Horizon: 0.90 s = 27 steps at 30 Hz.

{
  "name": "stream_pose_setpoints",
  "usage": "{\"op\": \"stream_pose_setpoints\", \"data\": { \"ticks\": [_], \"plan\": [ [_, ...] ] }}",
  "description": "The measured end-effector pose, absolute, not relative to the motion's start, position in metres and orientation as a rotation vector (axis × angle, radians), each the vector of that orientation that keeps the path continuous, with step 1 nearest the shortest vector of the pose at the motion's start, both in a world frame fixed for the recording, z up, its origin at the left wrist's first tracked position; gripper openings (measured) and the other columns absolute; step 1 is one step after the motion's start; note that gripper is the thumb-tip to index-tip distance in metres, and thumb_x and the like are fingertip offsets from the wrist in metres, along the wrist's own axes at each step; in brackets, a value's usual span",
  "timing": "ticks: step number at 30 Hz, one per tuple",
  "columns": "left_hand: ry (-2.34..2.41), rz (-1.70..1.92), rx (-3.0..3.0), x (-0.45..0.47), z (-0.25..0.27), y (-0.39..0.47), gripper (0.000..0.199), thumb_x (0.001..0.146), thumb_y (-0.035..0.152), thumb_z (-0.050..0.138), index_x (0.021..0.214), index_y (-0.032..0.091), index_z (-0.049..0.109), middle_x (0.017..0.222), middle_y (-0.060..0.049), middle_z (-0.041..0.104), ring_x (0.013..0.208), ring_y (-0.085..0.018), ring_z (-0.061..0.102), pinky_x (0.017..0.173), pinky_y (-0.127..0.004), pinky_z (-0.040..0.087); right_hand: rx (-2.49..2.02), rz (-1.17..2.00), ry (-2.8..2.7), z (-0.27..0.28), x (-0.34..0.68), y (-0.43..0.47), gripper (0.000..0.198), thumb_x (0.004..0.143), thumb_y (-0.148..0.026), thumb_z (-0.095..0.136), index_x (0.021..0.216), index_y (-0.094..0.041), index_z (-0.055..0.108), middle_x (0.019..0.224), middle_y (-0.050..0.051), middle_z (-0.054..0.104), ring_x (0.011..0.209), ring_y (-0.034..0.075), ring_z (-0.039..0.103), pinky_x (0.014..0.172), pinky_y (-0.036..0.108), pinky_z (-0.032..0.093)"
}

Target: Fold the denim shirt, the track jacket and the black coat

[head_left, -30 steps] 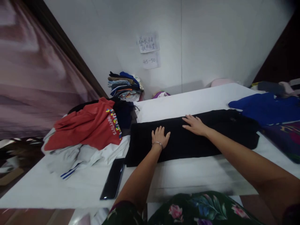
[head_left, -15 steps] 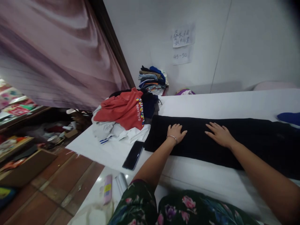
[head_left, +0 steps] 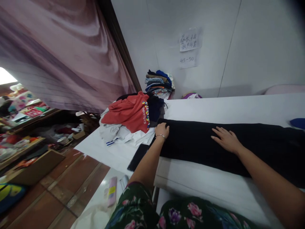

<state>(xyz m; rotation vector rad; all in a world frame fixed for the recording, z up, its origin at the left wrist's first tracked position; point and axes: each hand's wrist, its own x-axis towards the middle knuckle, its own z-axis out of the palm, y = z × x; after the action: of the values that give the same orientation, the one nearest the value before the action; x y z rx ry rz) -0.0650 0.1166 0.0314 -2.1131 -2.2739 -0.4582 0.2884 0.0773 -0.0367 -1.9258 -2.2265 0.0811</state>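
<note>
A long black garment (head_left: 190,140) lies flat across the white table, running off to the right. At its left end is my left hand (head_left: 162,130), fingers curled over the edge of the fabric and thumb on the right side; a thin bracelet sits on the wrist. My right hand (head_left: 226,139) rests palm down on the middle of the cloth with its fingers stretched out. Which kind of garment it is, I cannot tell from this folded shape. Partly behind my left forearm lies a dark phone (head_left: 137,157).
A loose heap with a red sweatshirt (head_left: 126,111) and pale clothes lies left on the white table (head_left: 238,106). Folded clothes form a stack (head_left: 158,83) by the wall. A pink packet (head_left: 112,190) lies lower left. Something blue (head_left: 297,123) sits far right.
My left hand has slid left from the garment's surface to its left end, and its fingers have curled. My right hand stays spread on the cloth. The view has shifted slightly.
</note>
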Motion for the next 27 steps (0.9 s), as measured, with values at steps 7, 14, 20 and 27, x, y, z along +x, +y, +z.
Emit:
{"op": "stream_pose_setpoints", "data": {
  "ticks": [7,14,20,27],
  "plan": [
    [-2.278,-0.44,-2.119,-0.064,0.05,0.17,0.035,0.093,0.031,0.035,0.105,0.026,0.068,0.116,-0.004,0.065,0.112,-0.019,0.051,0.092,-0.032,0.035,-1.955,0.101,-2.217,-0.031,0.286,0.075,0.062,0.087,-0.059,0.027,0.138,-0.027,0.043,0.148,0.005,0.036,0.138,0.025,0.027,0.11,0.051,0.021],
    [-2.396,-0.329,-2.113,-0.062,0.031,0.198,0.027,0.085,0.036,0.053,0.094,0.021,0.073,0.113,-0.011,0.064,0.113,-0.026,0.048,0.092,-0.039,0.035,-1.923,0.1,-2.208,-0.033,0.287,0.076,0.06,0.088,-0.058,0.027,0.137,-0.028,0.044,0.147,0.005,0.037,0.137,0.025,0.028,0.11,0.05,0.021],
    [-2.529,-0.421,-2.052,-0.069,0.026,0.207,0.023,0.083,0.037,0.054,0.09,0.027,0.074,0.111,-0.006,0.067,0.111,-0.024,0.052,0.091,-0.035,0.038,-1.874,0.106,-2.184,-0.037,0.289,0.077,0.06,0.088,-0.06,0.029,0.136,-0.028,0.045,0.146,0.006,0.04,0.136,0.026,0.031,0.108,0.053,0.024],
    [-2.723,-0.664,-1.861,-0.089,0.042,0.217,0.032,0.088,0.038,0.047,0.1,0.02,0.071,0.109,-0.011,0.068,0.099,-0.023,0.062,0.077,-0.029,0.044,-1.835,0.079,-2.178,-0.043,0.292,0.079,0.057,0.088,-0.059,0.031,0.134,-0.029,0.047,0.144,0.006,0.042,0.135,0.028,0.032,0.107,0.054,0.025]
  ]
}}
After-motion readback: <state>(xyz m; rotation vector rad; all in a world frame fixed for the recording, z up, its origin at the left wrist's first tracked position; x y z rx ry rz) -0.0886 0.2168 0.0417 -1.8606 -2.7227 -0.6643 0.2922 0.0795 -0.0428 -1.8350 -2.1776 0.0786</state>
